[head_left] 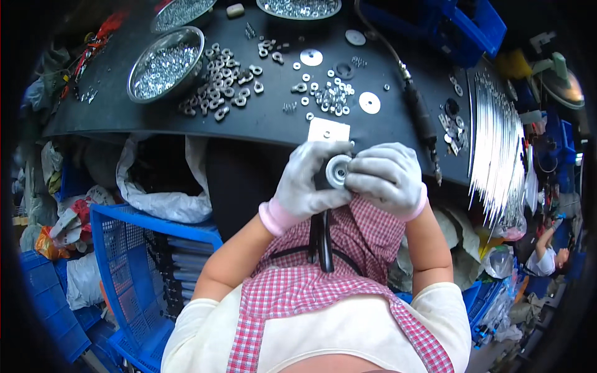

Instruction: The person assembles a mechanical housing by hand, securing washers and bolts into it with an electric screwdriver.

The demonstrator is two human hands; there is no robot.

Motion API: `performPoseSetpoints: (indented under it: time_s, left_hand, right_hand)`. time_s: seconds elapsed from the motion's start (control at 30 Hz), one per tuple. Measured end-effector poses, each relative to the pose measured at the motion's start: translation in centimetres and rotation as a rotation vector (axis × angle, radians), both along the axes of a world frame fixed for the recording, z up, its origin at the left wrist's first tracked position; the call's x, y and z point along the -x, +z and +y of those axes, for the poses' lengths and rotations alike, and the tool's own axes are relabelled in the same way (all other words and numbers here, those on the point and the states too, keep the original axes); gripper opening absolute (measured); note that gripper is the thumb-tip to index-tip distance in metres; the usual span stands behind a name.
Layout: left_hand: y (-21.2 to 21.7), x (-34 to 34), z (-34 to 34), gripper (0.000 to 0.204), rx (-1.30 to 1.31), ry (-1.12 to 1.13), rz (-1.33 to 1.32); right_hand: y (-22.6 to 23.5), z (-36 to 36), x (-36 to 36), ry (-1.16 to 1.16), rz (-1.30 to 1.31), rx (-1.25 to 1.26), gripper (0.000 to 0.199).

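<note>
Both gloved hands meet just below the bench (261, 124) edge: left hand (306, 180) grips a dark part, right hand (387, 177) pinching a round metal disc (338, 171) against it, probably mid-fitting. Next calls for seating it squarely; loose washers (329, 93) wait at twelve o'clock.

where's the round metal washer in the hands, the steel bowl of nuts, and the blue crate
round metal washer (338, 170), head view, on its rim face between both gloved hands
steel bowl of nuts (138, 62), head view, on its left rim
blue crate (112, 261), head view, on its mesh side wall
</note>
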State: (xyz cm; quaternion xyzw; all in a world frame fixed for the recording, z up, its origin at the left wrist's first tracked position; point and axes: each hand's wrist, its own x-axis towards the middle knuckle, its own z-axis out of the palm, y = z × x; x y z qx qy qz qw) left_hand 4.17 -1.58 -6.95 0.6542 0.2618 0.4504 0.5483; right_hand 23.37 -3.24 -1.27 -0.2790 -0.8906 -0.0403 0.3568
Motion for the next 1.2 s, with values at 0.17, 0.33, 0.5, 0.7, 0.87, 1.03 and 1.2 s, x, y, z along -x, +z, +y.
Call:
performPoseSetpoints:
  time_s: [0.17,0.33,0.5,0.7,0.87,1.03,1.2]
  left_hand:
    - [-0.4,-0.1,-0.9,0.052,0.226,0.004,-0.105]
    - [-0.7,0.2,0.2,0.046,-0.155,0.031,0.072]
    - [-0.4,-0.4,0.2,0.047,-0.157,0.034,-0.006]
    - [-1.0,-0.9,0.3,0.046,-0.076,0.076,-0.053]
    - [-1.5,-0.8,0.3,0.045,-0.027,0.096,-0.069]
    - [-1.8,-1.1,0.4,0.047,0.022,0.067,-0.160]
    - [-1.5,-0.9,0.0,0.048,0.129,0.031,-0.173]
  right_hand:
    - [3.3,0.3,0.5,-0.024,-0.204,0.181,0.023]
    - [5.6,4.7,-2.0,0.019,-0.094,0.507,0.013]
    - [-5.0,21.1,-5.9,-0.747,-0.100,0.306,0.031]
    - [-5.2,23.9,-4.6,-0.679,0.258,0.427,0.025]
    - [1.1,8.4,0.5,-0.055,0.419,0.482,0.020]
    - [1.0,0.2,1.1,-0.012,0.190,0.334,0.025]
    - [1.4,-0.7,0.6,-0.094,-0.033,0.075,0.021]
